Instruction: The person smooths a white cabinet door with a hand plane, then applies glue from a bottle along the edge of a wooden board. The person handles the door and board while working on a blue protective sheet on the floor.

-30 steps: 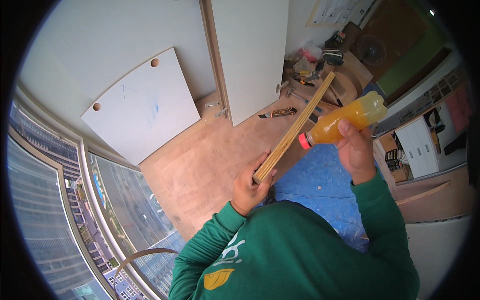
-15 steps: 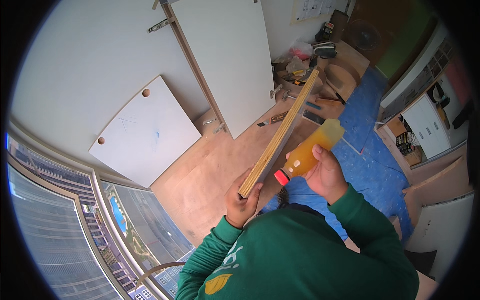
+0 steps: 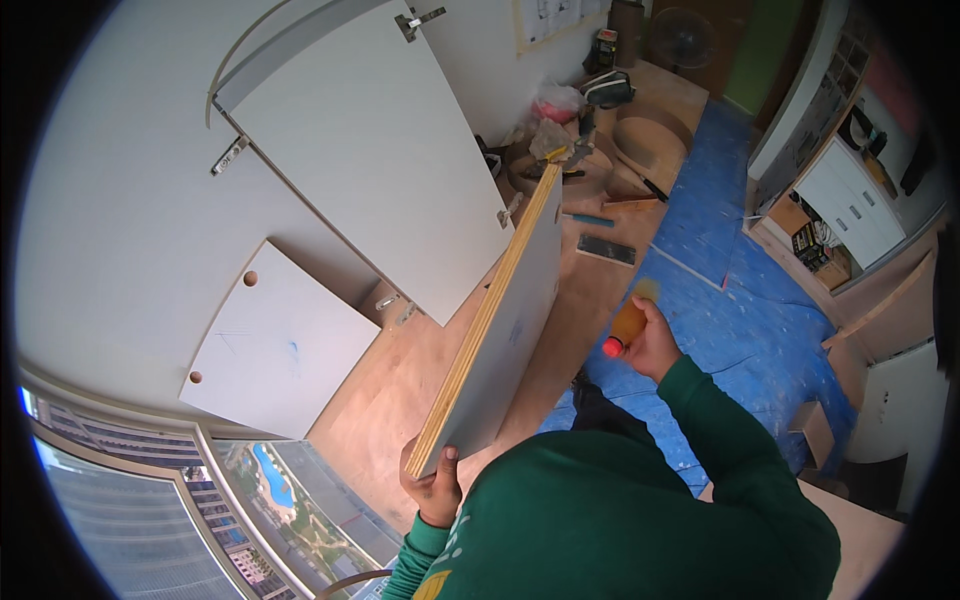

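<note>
My left hand grips the near end of a plywood panel, thumb on its grey-white face and fingers behind the raw layered edge. The panel stands on edge and runs away from me toward the tools at the back. In my right hand is a plastic bottle of yellow-orange glue with a red cap. The bottle is tilted, cap toward me and lower, over the blue sheet, apart from the panel. Its far end is blurred.
A white panel with two round holes leans against the left wall, beside a tall white door with hinges. Farther back lie a sanding block and several tools. Blue sheeting covers the floor at right; windows are at lower left.
The glue bottle in my right hand has moved down and away from the panel. My left hand has shifted left and nearer with the panel, and more of its face shows. The view has turned.
</note>
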`<state>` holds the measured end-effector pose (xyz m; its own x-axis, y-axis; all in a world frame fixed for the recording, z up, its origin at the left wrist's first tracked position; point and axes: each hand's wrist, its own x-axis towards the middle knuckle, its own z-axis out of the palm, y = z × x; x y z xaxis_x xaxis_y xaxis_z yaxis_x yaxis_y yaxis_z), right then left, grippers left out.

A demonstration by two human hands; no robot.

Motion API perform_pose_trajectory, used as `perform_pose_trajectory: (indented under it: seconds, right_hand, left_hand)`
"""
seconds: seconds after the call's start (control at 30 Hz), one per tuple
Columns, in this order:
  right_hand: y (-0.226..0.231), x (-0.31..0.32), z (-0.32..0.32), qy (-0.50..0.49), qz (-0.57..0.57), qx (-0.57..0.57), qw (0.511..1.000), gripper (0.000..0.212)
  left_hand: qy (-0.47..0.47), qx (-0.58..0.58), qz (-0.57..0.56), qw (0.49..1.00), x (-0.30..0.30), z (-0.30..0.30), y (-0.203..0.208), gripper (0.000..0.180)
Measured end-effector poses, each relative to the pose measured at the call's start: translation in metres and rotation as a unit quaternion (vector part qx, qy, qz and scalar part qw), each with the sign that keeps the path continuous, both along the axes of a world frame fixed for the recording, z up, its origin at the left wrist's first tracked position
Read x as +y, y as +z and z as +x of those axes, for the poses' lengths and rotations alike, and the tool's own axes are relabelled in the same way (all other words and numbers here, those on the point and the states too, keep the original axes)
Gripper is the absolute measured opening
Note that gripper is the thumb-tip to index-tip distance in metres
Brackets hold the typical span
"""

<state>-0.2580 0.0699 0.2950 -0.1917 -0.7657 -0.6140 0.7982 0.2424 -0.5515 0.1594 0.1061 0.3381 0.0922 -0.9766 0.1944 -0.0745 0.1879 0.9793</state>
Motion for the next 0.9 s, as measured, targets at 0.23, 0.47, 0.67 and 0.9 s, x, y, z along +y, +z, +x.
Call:
perform_pose_trajectory:
  seconds: [0.23, 0.47, 0.67, 0.9]
  right_hand:
    - [-0.054, -0.110, -0.135, 0.077, 0.069, 0.114, 0.988, 0.042]
    - [-0.123, -0.223, -0.276, 0.196, 0.224, 0.134, 0.945, 0.042]
    - [-0.189, -0.277, -0.334, 0.164, 0.230, 0.126, 0.951, 0.037]
    - [-0.230, -0.295, -0.372, 0.225, 0.235, 0.071, 0.943, 0.034]
  left_hand:
    - [0.193, -0.072, 0.016, 0.979, 0.013, -0.022, -0.028, 0.061]
    - [0.438, -0.029, 0.012, 0.898, 0.008, -0.060, -0.065, 0.083]
    - [0.475, -0.014, 0.013, 0.880, -0.028, -0.088, -0.041, 0.086]
    - [0.566, 0.100, -0.029, 0.818, -0.050, -0.083, -0.041, 0.089]
